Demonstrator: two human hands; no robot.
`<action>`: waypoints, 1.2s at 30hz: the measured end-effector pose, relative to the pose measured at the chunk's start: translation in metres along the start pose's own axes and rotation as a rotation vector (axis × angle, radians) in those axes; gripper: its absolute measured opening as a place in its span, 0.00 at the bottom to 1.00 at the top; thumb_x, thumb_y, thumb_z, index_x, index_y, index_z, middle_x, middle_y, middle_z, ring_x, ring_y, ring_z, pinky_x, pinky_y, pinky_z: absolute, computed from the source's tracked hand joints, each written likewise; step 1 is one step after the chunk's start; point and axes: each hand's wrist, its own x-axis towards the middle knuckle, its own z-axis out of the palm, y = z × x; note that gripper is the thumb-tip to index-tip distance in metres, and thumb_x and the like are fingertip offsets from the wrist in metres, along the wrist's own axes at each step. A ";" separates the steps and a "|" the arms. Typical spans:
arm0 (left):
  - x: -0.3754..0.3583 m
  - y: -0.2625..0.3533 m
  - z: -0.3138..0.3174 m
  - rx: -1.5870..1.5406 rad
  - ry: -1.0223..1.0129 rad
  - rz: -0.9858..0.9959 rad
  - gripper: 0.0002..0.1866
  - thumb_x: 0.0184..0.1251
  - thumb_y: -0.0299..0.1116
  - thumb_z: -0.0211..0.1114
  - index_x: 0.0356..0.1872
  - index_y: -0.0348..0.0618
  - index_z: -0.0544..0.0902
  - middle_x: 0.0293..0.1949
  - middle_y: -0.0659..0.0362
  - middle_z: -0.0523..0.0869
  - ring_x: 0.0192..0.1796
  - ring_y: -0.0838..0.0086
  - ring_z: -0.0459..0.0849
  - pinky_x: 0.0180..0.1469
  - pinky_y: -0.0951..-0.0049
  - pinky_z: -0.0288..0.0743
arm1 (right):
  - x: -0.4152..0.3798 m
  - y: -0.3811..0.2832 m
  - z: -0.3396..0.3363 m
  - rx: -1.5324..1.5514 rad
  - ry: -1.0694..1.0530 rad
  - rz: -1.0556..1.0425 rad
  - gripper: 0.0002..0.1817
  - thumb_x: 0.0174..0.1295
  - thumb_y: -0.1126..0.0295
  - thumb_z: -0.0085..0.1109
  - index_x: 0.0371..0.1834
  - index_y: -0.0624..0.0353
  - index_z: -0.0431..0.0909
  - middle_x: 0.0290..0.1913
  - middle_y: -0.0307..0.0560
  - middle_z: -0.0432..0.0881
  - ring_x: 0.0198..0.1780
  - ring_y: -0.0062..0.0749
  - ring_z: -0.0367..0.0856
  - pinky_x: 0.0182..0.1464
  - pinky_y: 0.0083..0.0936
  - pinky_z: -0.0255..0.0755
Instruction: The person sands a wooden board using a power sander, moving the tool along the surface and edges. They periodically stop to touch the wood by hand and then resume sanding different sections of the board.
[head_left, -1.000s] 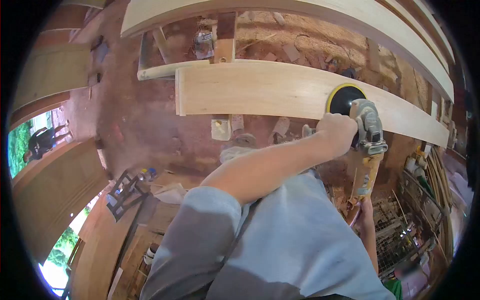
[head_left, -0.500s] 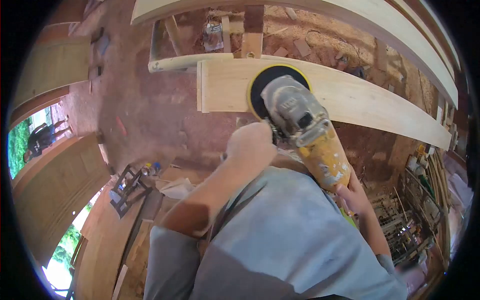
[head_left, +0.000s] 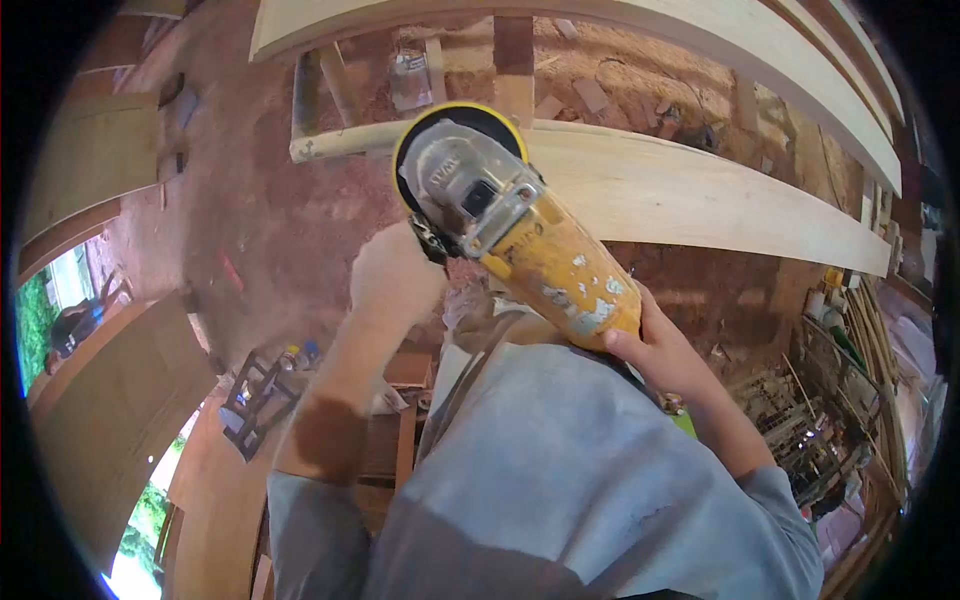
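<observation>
A worn yellow angle grinder (head_left: pixel 560 275) with a grey metal head and a round, yellow-rimmed sanding disc (head_left: pixel 513 122) spans the middle of the view. My left hand (head_left: pixel 398 272) is closed in a fist beside the head, around the side handle, which the fingers hide. At the rear end of the yellow body, my right hand (head_left: pixel 655 345) wraps it with the thumb on top. Under the tool runs a long pale wooden board (head_left: pixel 710 195); the disc overlaps its left end and hides that part.
More long pale boards (head_left: pixel 640 25) curve across the top. A wooden support (head_left: pixel 345 141) props the board over the reddish, dusty floor (head_left: pixel 270 210) with scraps. Wood panels (head_left: pixel 125 375) stand at left, with a person (head_left: pixel 72 325) beyond. A cluttered rack (head_left: pixel 800 425) is at right.
The grinder has moved left along the board to its left end, and both hands moved left with it. My left forearm swung outward. The view shifted slightly.
</observation>
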 end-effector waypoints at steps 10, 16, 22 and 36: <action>0.017 0.019 0.002 0.005 0.057 0.020 0.13 0.60 0.35 0.67 0.44 0.41 0.89 0.44 0.39 0.90 0.51 0.41 0.88 0.55 0.45 0.81 | -0.007 0.000 -0.015 0.034 -0.009 -0.070 0.43 0.72 0.59 0.63 0.83 0.63 0.52 0.78 0.56 0.68 0.79 0.38 0.64 0.80 0.36 0.57; 0.013 0.057 0.023 0.040 0.031 0.142 0.14 0.57 0.33 0.69 0.42 0.37 0.88 0.42 0.41 0.91 0.50 0.45 0.90 0.54 0.48 0.83 | -0.035 0.015 -0.043 0.155 0.076 0.107 0.42 0.72 0.62 0.61 0.84 0.62 0.51 0.74 0.56 0.71 0.68 0.34 0.78 0.72 0.30 0.69; 0.009 0.099 0.032 0.012 -0.054 0.329 0.12 0.56 0.34 0.69 0.39 0.39 0.86 0.41 0.42 0.90 0.48 0.45 0.89 0.52 0.47 0.83 | -0.056 0.076 -0.076 0.184 0.113 0.066 0.43 0.72 0.62 0.60 0.84 0.62 0.49 0.68 0.54 0.77 0.30 0.20 0.79 0.39 0.20 0.79; 0.015 -0.009 -0.010 0.006 0.094 -0.029 0.13 0.60 0.33 0.68 0.44 0.41 0.89 0.44 0.39 0.90 0.51 0.41 0.88 0.55 0.45 0.81 | 0.019 -0.022 -0.002 -0.143 -0.068 -0.038 0.45 0.72 0.53 0.64 0.83 0.65 0.52 0.74 0.63 0.72 0.77 0.47 0.70 0.77 0.39 0.62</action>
